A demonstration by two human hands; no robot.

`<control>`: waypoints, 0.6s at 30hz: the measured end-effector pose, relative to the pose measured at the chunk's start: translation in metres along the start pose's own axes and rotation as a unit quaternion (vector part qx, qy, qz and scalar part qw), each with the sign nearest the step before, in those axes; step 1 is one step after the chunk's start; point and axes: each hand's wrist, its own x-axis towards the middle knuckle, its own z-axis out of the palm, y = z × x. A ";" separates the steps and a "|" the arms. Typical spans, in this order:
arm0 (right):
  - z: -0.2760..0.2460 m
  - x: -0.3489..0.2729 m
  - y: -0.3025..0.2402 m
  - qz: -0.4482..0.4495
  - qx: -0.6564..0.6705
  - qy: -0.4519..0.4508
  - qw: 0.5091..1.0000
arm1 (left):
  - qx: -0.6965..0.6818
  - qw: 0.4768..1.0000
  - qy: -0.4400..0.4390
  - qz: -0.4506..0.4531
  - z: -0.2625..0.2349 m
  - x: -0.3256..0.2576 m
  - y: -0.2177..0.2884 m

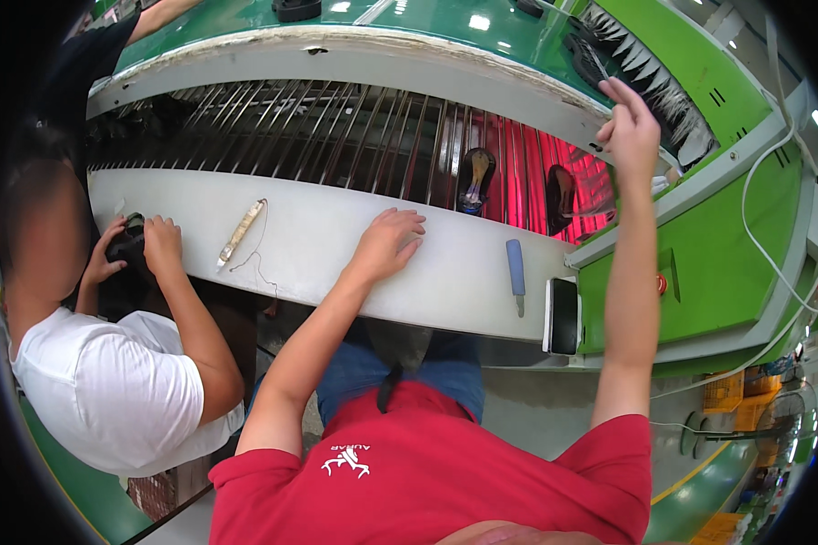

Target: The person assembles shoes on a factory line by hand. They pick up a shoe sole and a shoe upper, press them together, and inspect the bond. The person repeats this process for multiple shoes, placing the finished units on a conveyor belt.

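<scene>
My left hand (389,243) rests on the white ledge (336,222), fingers stretched out and holding nothing. My right hand (629,134) reaches up at the far right, beside the green machine's bristled opening. Its index and middle fingers point forward while the others bend, and nothing shows in its grasp. Just beyond its fingertips lies a dark shoe sole (585,60) on the green belt; whether they touch I cannot tell. Two more dark pieces, a shoe sole (475,177) and another sole (560,195), lie on the metal rollers, the second in red light.
On the ledge lie a blue-handled tool (515,268) and a tape-wrapped tool (242,234) with thread. A phone-like black panel (563,315) stands at the green housing (682,282). A co-worker in a white shirt (123,381) handles a dark item (131,243) at left.
</scene>
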 end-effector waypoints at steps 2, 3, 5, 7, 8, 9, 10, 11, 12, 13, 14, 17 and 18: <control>0.026 -0.050 -0.001 -0.061 0.083 0.012 0.995 | 0.006 1.000 -0.002 -0.001 -0.003 -0.001 0.001; 0.035 -0.077 0.001 -0.048 0.105 -0.026 0.993 | 0.007 1.000 0.000 0.000 -0.003 0.000 0.001; 0.062 -0.122 0.026 -0.065 0.137 -0.105 0.983 | 0.010 1.000 0.001 0.000 -0.004 -0.001 0.003; 0.088 -0.170 0.055 0.018 0.136 -0.165 0.977 | 0.008 1.000 -0.003 0.010 0.001 0.001 0.005; 0.104 -0.196 0.074 0.071 0.133 -0.197 0.969 | 0.011 1.000 -0.003 0.012 0.000 0.001 0.005; 0.120 -0.230 0.105 0.099 0.100 -0.227 0.964 | 0.007 1.000 -0.003 0.011 0.002 0.002 0.007; 0.131 -0.258 0.125 0.127 0.069 -0.258 0.955 | 0.004 1.000 -0.002 0.008 0.003 0.004 0.008; 0.136 -0.270 0.116 0.050 0.022 -0.263 0.963 | 0.004 1.000 0.002 0.001 0.001 0.000 0.007; 0.133 -0.276 0.100 -0.026 -0.028 -0.262 0.964 | 0.006 1.000 0.003 -0.003 0.000 0.001 0.009; 0.132 -0.278 0.091 -0.101 -0.080 -0.258 0.957 | 0.007 1.000 0.003 -0.007 -0.002 0.001 0.011; 0.131 -0.279 0.089 -0.085 -0.076 -0.259 0.959 | 0.006 1.000 0.001 -0.005 -0.002 0.001 0.011; 0.130 -0.277 0.094 -0.053 -0.064 -0.244 0.966 | 0.009 1.000 0.004 0.011 -0.001 0.003 0.015; 0.131 -0.278 0.098 -0.054 -0.061 -0.229 0.970 | 0.012 1.000 -0.002 0.016 0.000 0.006 0.018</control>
